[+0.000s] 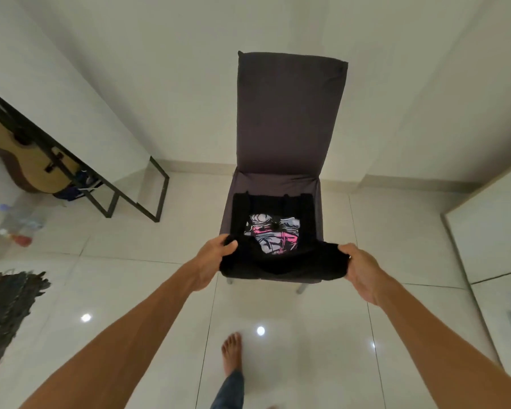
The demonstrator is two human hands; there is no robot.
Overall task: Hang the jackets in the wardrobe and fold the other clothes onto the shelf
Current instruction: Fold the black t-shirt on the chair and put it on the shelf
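folding looks to be the step in hand: a black t-shirt (273, 231) lies spread on the seat of a dark grey chair (289, 113), and both hands hold its near edge, lifted a little off the front of the seat. the left hand (216, 255) has its grip closed on the left corner of that edge, fingers curled over a bunch of cloth; the right hand (359, 270) has its grip closed the same way on the right corner, thumb on top. the edge between them sags slightly but is fairly taut. the shirt seems already narrowed, its sides turned in so it sits as a rough rectangle within the seat, with a pink, white and grey print showing in the middle and the far edge lying near the chair back. judging from this, the next move calls for carrying the held edge up and over toward the far edge, both hands moving level so the fold lands square and hides the print, then letting go and smoothing it flat. neither the shelf nor the wardrobe can be identified, so carrying the folded shirt there is a step not yet done.
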